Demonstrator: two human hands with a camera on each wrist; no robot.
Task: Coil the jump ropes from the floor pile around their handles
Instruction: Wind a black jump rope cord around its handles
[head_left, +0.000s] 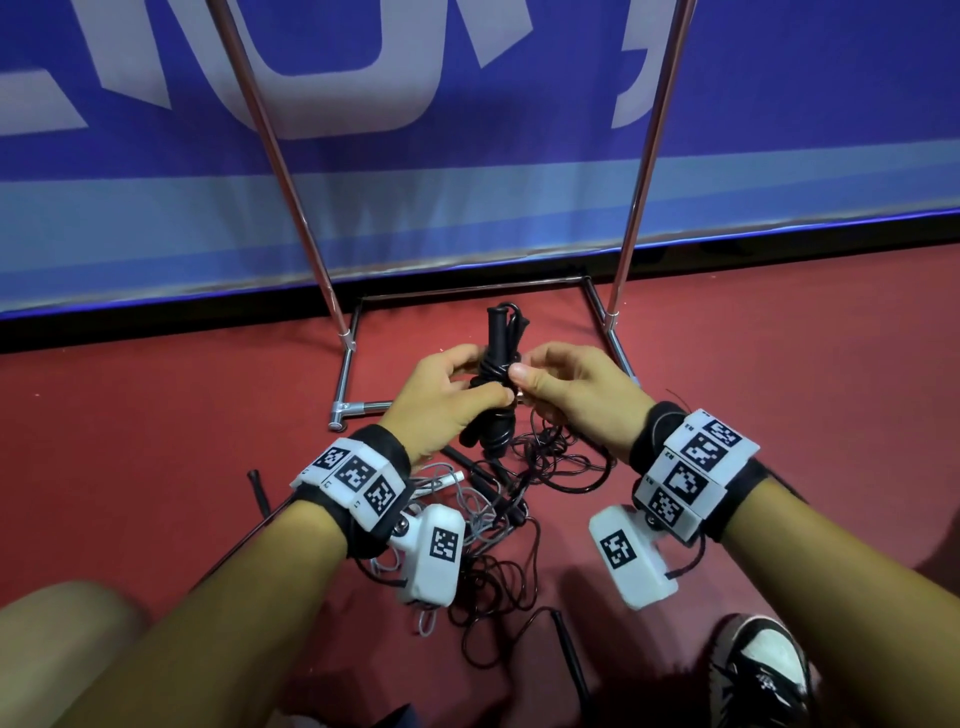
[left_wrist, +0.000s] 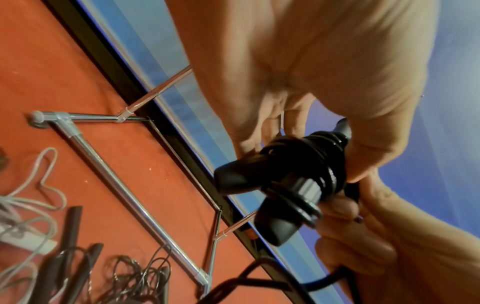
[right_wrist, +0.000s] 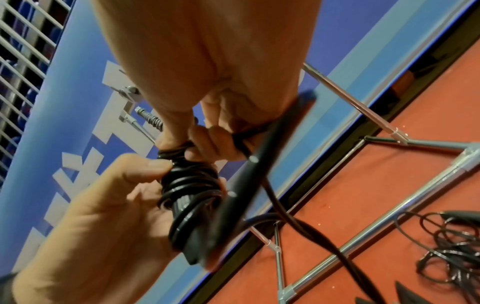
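Before a blue banner (head_left: 467, 171) and chrome rack (head_left: 291, 171), tangled ropes (head_left: 498, 519) litter the red floor (head_left: 156, 395); your left hand (head_left: 441, 400) grips the black handles (head_left: 496, 332), your right hand (head_left: 566, 389) pinching the cord (left_wrist: 330, 164) wound around them.

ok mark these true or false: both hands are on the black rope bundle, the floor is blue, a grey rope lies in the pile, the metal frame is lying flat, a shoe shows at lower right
1. Both hands hold the black rope bundle. True: left hand grips it, right hand pinches the cord.
2. The floor is blue. False: the floor is red; the banner is blue.
3. A grey rope lies in the pile. True.
4. The metal frame lies flat. False: its poles rise from the base.
5. A shoe shows at lower right. True.
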